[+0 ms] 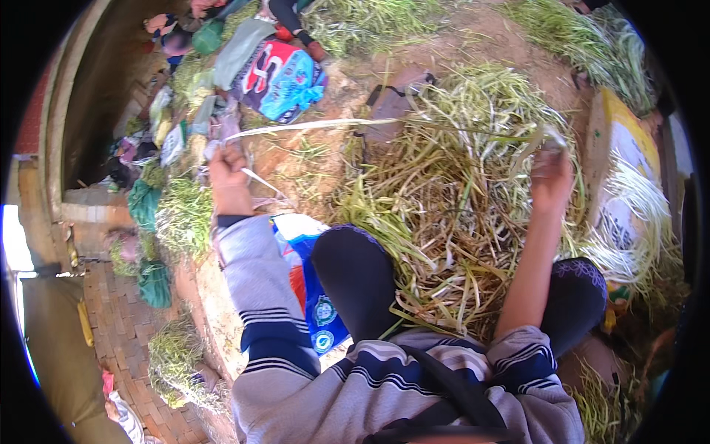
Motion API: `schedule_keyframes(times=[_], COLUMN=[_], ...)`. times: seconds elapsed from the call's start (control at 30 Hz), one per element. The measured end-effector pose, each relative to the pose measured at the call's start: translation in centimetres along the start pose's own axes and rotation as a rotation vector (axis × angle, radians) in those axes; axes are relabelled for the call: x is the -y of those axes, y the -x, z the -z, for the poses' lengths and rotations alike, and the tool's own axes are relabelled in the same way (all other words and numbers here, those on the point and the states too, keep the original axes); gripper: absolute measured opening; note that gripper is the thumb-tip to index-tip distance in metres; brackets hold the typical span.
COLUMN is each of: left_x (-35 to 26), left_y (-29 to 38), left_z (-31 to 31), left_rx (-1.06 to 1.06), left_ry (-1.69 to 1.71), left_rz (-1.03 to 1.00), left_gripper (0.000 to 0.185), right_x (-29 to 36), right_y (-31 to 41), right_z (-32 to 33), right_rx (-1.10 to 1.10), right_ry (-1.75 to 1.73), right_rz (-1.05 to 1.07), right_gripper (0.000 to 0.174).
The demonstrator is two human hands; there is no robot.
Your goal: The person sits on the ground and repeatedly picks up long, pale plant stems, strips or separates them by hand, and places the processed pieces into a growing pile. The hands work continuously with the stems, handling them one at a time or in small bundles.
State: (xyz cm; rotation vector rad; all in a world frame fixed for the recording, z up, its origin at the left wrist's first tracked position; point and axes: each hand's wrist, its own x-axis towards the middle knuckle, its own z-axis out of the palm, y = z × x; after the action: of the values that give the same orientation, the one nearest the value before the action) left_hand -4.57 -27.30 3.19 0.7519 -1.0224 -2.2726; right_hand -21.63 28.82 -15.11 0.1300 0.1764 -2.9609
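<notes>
A long stalk (pixel 321 125), white at the left and greener to the right, is stretched almost level between my hands. My left hand (pixel 229 180) pinches its white end, and a thin pale strip (pixel 263 183) trails from the same hand. My right hand (pixel 552 175), blurred, is raised at the other end with pale leafy strips (pixel 546 139) at its fingers. Its exact grip is not clear. Beneath the stalk, a large heap of green and yellowed leafy stalks (pixel 471 188) spreads between and beyond my knees. Whitish peeled stalks (pixel 638 211) lie right of the heap.
A white and yellow sack (pixel 607 127) is under the whitish stalks. A blue printed bag (pixel 324 316) lies by my left thigh, another printed sack (pixel 280 80) farther ahead. Other people (pixel 291 22) are at the top. Green bags (pixel 145 202) and a brick floor (pixel 119 333) are leftward.
</notes>
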Motion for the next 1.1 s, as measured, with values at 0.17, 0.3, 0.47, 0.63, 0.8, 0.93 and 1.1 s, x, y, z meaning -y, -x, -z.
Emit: schedule_keyframes(times=[0.17, 0.3, 0.47, 0.63, 0.8, 0.93, 1.1], left_x=[-2.6, 3.4, 16.3, 16.6, 17.2, 17.6, 17.8], left_y=[6.9, 11.2, 8.0, 7.8, 8.2, 8.6, 9.0], left_z=[-1.0, -7.2, -7.8, -6.1, -6.9, -7.7, -7.4], left_rx=[0.298, 0.393, 0.439, 0.234, 0.199, 0.222, 0.238], left_ry=[-0.015, 0.628, 0.589, 0.454, 0.41, 0.371, 0.364], left_rz=[-0.73, -0.273, 0.247, 0.186, 0.222, 0.26, 0.269], left_gripper=[0.003, 0.015, 0.013, 0.012, 0.01, 0.011, 0.012], right_x=[-3.1, -7.8, -11.4, -10.0, -5.5, -3.9, -1.6], right_y=[-0.8, 0.4, 3.3, 2.0, 0.8, 1.3, 2.2], right_z=[5.5, 0.9, 3.2, -3.3, -8.7, 1.5, 6.5], right_rx=[-0.37, -0.396, 0.159, -0.207, -0.009, -0.359, -0.404], right_ry=[0.377, 1.02, 2.61, 1.865, 1.157, 2.036, 2.352], right_rz=[0.189, 0.058, -0.188, -0.134, 0.402, 0.041, 0.478], right_gripper=[0.013, 0.024, 0.067, 0.021, 0.027, 0.034, 0.029])
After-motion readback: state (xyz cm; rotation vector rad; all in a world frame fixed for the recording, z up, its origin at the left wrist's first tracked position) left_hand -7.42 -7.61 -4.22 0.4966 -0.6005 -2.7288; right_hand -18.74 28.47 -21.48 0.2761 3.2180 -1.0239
